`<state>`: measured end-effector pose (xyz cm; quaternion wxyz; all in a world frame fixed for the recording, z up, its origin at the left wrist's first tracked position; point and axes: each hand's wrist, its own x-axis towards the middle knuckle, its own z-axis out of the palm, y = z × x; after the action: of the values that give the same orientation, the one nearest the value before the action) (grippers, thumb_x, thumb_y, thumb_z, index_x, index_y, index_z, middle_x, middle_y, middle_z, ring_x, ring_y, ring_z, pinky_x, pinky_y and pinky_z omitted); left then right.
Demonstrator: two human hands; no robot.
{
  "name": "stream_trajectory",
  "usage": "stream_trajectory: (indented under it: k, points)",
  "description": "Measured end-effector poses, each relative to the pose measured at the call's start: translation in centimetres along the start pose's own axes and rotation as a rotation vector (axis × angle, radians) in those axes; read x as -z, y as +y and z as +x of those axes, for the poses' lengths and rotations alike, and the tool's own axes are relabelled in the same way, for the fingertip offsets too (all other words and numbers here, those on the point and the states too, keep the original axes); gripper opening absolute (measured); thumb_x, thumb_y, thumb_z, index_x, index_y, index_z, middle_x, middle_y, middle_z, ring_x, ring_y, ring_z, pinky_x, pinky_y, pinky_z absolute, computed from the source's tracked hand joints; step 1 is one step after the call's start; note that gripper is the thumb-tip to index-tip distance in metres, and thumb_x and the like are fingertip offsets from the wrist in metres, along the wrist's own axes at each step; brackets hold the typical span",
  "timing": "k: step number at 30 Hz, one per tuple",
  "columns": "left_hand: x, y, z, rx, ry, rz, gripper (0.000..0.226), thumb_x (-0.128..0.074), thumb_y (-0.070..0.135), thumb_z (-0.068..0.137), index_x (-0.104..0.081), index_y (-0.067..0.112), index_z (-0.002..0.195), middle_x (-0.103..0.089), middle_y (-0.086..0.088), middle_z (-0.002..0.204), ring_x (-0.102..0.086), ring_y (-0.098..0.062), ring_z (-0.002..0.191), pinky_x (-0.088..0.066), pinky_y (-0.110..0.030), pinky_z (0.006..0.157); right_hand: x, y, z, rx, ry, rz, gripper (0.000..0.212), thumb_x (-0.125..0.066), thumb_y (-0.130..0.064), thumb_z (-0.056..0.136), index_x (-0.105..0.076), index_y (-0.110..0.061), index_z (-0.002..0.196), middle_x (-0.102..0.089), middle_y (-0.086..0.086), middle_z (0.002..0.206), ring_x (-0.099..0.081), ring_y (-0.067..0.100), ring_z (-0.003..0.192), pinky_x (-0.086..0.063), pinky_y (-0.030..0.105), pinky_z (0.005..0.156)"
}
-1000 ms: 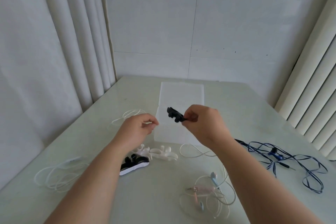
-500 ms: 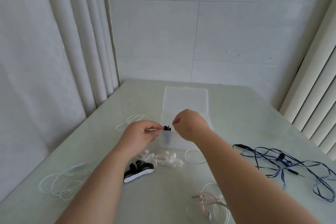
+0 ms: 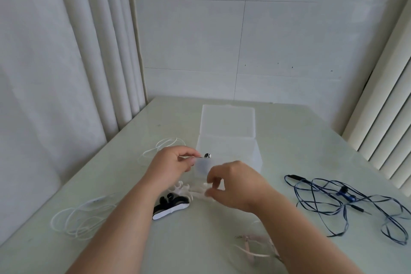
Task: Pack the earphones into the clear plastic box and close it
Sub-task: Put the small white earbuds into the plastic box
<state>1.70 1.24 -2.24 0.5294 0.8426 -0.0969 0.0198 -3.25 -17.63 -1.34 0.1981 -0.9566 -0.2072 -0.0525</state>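
**Table top, head view.** Glossy pale-green table. Left hand pinches the top edge of a small frosted rectangular case, held over the table's middle; a rounded black earpiece sits at its upper rim. Right hand, fingers curled just below the case; whether they grip anything cannot be told. Toward the far edge: clear plastic box, its hinged lid laid open and flat. Black-and-white moulded piece and white moulded pieces beneath the hands. Thin white cable coil by the left edge; blue earphones with tangled flat cable by the right edge
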Motion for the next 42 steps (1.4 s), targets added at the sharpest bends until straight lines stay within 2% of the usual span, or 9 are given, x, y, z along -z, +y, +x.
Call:
stream_trajectory:
  k: [4,8,17,19,22,29,34,40,42]
  points:
    - [0.0,0.0,-0.1,-0.009,-0.001,0.012,0.021,-0.067,0.019,0.088,-0.073,0.039,0.085,-0.075,0.003,0.082,-0.072,-0.011,0.077,-0.056,-0.034,0.081,0.0,-0.5,0.3,-0.108,-0.157,-0.137,0.045,-0.069,-0.037,0.081,-0.047,-0.035,0.120,-0.067,-0.010,0.100,-0.058,0.016,0.088,-0.045,0.029,0.071]
    - [0.0,-0.2,0.2,-0.022,-0.009,-0.015,0.027,-0.066,0.015,0.088,-0.075,0.041,0.082,-0.075,0.004,0.081,-0.073,-0.014,0.079,-0.056,-0.041,0.087,0.4,-0.3,0.2,-0.116,-0.139,-0.087,0.020,-0.058,-0.024,0.082,-0.051,-0.031,0.099,-0.067,-0.007,0.094,-0.060,0.018,0.083,-0.047,0.027,0.064]
    - [0.1,-0.2,0.5,0.014,-0.030,-0.070,0.029,-0.066,0.010,0.088,-0.074,0.037,0.081,-0.074,0.009,0.076,-0.073,-0.015,0.079,-0.056,-0.024,0.078,3.6,1.2,-0.2,-0.225,0.263,0.248,0.018,-0.069,-0.021,0.075,-0.056,-0.028,0.065,-0.059,-0.012,0.061,-0.050,0.003,0.053,-0.043,0.017,0.053]
    - [0.1,0.1,0.4,0.024,-0.036,-0.076,0.026,-0.065,0.010,0.089,-0.074,0.034,0.083,-0.073,0.009,0.074,-0.072,-0.009,0.073,-0.051,-0.015,0.066,3.6,1.6,0.9,-0.302,0.361,0.235,0.017,-0.067,-0.024,0.078,-0.056,-0.025,0.065,-0.058,-0.010,0.060,-0.047,0.006,0.051,-0.043,0.021,0.051]
    - [0.1,0.3,0.3,0.035,-0.031,-0.089,0.026,-0.064,0.010,0.090,-0.074,0.032,0.084,-0.072,0.008,0.076,-0.071,-0.004,0.069,-0.042,-0.007,0.052,3.1,1.6,3.0,-0.355,0.281,0.110,0.011,-0.061,-0.024,0.079,-0.056,-0.024,0.070,-0.062,-0.007,0.070,-0.053,0.014,0.060,-0.041,0.026,0.052]
    - [0.1,-0.2,0.6,0.020,-0.023,-0.083,0.028,-0.067,0.013,0.088,-0.075,0.039,0.080,-0.076,0.002,0.084,-0.073,-0.014,0.077,-0.054,-0.020,0.075,2.3,0.5,7.2,-0.485,0.095,-0.049,0.011,-0.064,-0.022,0.076,-0.067,-0.017,0.085,-0.069,0.000,0.084,-0.066,0.023,0.079,-0.051,0.029,0.064]
    - [0.0,-0.4,0.8,0.009,-0.025,-0.157,0.035,-0.054,0.003,0.095,-0.075,0.030,0.086,-0.073,-0.001,0.098,-0.072,-0.012,0.082,-0.058,-0.026,0.072,1.4,0.7,7.4,-0.381,0.026,0.090,0.015,-0.061,-0.033,0.089,-0.070,-0.022,0.092,-0.069,-0.003,0.090,-0.064,0.019,0.081,-0.048,0.027,0.065]
    - [0.2,0.1,0.5,0.005,-0.039,-0.083,0.034,-0.047,0.003,0.098,-0.073,0.025,0.094,-0.071,0.005,0.093,-0.068,0.003,0.067,-0.047,-0.010,0.056,1.5,-0.2,4.3,-0.243,0.360,0.174,0.013,-0.057,-0.029,0.089,-0.070,-0.026,0.088,-0.068,-0.013,0.082,-0.062,0.011,0.076,-0.053,0.029,0.068]
    - [0.5,0.0,0.5,0.025,-0.049,-0.028,0.040,-0.046,0.007,0.099,-0.072,0.036,0.093,-0.070,0.007,0.089,-0.064,0.003,0.063,-0.043,-0.009,0.051,0.9,-1.1,2.9,-0.131,0.387,0.179,0.011,-0.059,-0.028,0.087,-0.069,-0.028,0.084,-0.065,-0.015,0.077,-0.060,0.008,0.073,-0.049,0.025,0.065]
